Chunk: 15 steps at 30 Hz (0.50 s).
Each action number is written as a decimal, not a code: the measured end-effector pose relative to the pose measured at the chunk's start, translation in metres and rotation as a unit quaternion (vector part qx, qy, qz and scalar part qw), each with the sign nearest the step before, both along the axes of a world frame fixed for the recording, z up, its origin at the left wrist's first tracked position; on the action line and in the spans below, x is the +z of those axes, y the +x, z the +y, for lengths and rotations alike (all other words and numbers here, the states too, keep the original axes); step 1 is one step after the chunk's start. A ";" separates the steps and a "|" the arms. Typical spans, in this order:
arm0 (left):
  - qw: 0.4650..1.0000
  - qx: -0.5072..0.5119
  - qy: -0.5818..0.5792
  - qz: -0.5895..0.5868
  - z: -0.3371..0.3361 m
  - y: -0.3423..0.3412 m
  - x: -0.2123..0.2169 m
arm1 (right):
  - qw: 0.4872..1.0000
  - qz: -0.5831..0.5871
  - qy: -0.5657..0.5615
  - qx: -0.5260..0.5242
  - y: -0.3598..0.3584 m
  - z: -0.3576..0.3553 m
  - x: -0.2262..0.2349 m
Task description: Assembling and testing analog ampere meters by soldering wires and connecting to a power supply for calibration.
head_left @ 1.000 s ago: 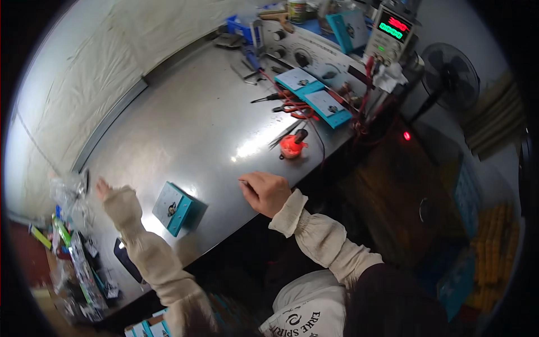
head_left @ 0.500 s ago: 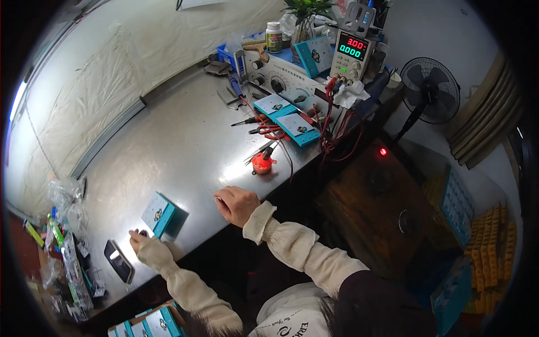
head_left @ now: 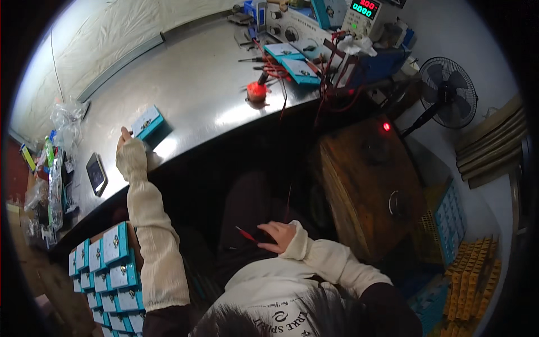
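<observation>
My left hand [head_left: 123,138] is at the left end of a teal box with a pale top [head_left: 147,122] on the metal bench. Its fingers look closed beside a small dark piece at the box's corner; whether they grip it is unclear. Over my lap, my right hand [head_left: 277,236] has thumb and forefinger apart. A red clip [head_left: 247,234] with a bare metal tip lies at those fingertips, not visibly squeezed. A thin lead runs down toward this hand from the bench edge.
A phone [head_left: 96,174] lies left on the bench [head_left: 185,84]. An orange-red round thing [head_left: 257,92], tools and two teal boxes [head_left: 301,71] are farther back, by a lit power supply [head_left: 362,17]. Stacked teal boxes [head_left: 115,244] stand low left; a wooden cabinet [head_left: 365,180] is right.
My right hand has dropped from the bench edge to my lap, beside the red clip. My left hand stays by the teal box. The view has tilted down, showing more stacked boxes.
</observation>
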<state>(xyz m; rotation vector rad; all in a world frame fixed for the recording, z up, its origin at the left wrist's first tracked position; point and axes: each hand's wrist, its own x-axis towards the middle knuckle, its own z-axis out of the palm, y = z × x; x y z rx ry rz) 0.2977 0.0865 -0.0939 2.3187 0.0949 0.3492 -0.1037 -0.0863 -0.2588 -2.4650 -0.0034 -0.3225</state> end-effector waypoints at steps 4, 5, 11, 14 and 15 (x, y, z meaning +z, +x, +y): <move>1.000 -0.010 -0.009 -0.011 0.004 -0.003 0.000 | 0.997 0.060 0.028 0.044 -0.021 -0.002 0.005; 1.000 -0.001 0.002 -0.011 0.005 -0.004 0.001 | 0.994 0.097 -0.008 0.053 -0.020 -0.003 0.010; 0.994 -0.006 -0.104 0.018 0.010 -0.001 -0.002 | 0.993 -0.041 0.077 -0.085 -0.025 -0.056 0.079; 0.999 -0.021 -0.014 -0.039 0.014 0.004 -0.009 | 0.942 -0.092 0.074 -0.316 -0.058 -0.109 0.113; 0.999 -0.022 -0.013 -0.037 0.016 0.006 -0.011 | 0.931 -0.105 0.010 -0.350 -0.075 -0.131 0.124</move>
